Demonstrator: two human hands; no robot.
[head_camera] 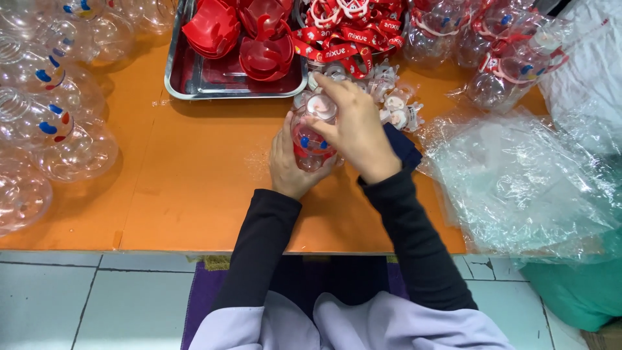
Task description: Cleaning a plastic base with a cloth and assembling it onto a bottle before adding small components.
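Clear plastic is sitting between my palms: a small snowman-shaped bottle [311, 139] with blue dot eyes and a red band low on its body. In the head view I am holding it just above the orange table [194, 188], near the middle of the far half, right in front of the steel tray [194, 81]. Its long axis is running nearly upright, leaning a little away from me, with the mouth end pointing up toward the camera and the base hidden behind my fingers.

My left hand [289, 162] is cupping the lower body from the left, fingers curled together around it. My right hand [353, 126] is reaching over the top, fingertips pinching a pale cap [321, 104] against the mouth.

The tray is holding red bowl-shaped pieces [249, 32]. Red printed straps [353, 29] are heaped just beside it, and a cluster of pale caps [392, 97] is lying just behind my right hand. Empty clear bottles [45, 123] are crowding the table's left side; strapped ones [505, 52] are piled far right. Crumpled clear plastic bags [525, 181] are spreading over the right edge. Below the near edge, pale floor tiles [65, 298] and a purple mat [201, 298] are showing.
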